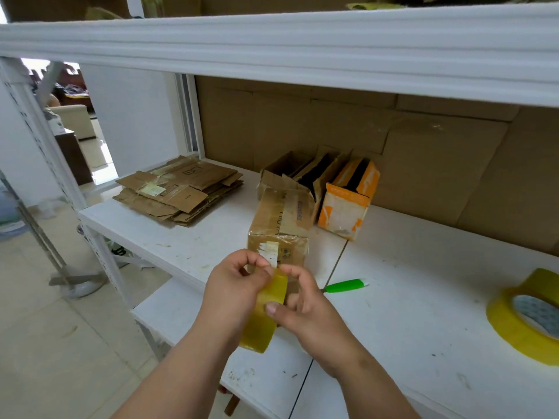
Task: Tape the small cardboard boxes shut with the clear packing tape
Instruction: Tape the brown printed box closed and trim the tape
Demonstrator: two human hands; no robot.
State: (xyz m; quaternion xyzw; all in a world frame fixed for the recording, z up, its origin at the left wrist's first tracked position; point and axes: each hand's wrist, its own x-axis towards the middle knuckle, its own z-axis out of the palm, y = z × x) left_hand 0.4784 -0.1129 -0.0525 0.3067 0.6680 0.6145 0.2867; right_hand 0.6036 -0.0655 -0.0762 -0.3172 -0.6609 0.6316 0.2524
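A small brown cardboard box point(281, 228) stands on the white shelf point(423, 297), near its front edge and just left of a seam between two shelf boards. The box is worn, with old strips of tape along its top, printed letters on one flap, and a torn white label on its near face. Both hands meet right in front of that near face. The left hand point(233, 294) pinches the top edge of a strip of yellowish clear tape point(266, 309) between thumb and fingers. The right hand point(308, 313) is closed on the same strip, its thumb pressed flat against the tape lower down. The strip hangs loosely below the hands, and its top end reaches the lower part of the box's near face; whether it is stuck there I cannot tell. Just right of the hands lies a green-handled cutter point(346, 285), partly hidden behind the right hand. At the far right edge sits a large roll of tape point(526, 316), well apart from the box. Behind the box, against the cardboard backing, stand several open boxes, one orange and white point(348, 204). To the far left lies a stack of flattened cardboard point(181, 189). An upper shelf beam point(272, 46) crosses the top of the view.
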